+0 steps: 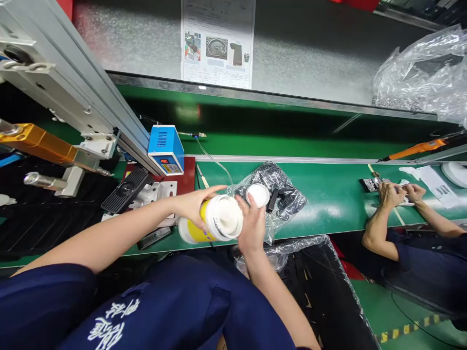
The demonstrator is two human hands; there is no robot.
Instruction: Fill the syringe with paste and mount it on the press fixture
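My left hand (193,206) is wrapped round a white tub (199,231) with a yellow label, tilted with its mouth facing right. Pale material shows inside the mouth. On the right side of the tub's rim, my right hand (251,226) rests with its fingers bent. A small round white lid or cup (258,195) lies just beyond the right fingertips; whether they touch it is unclear. Behind it is a clear plastic bag (288,187) with black parts on the green bench.
A blue box (166,148) and a black part (126,189) in a fixture stand left, under a metal frame (105,92). A lined bin (324,291) of black parts is below the bench. At right, another person's hands (392,194) work near an orange screwdriver (418,149).
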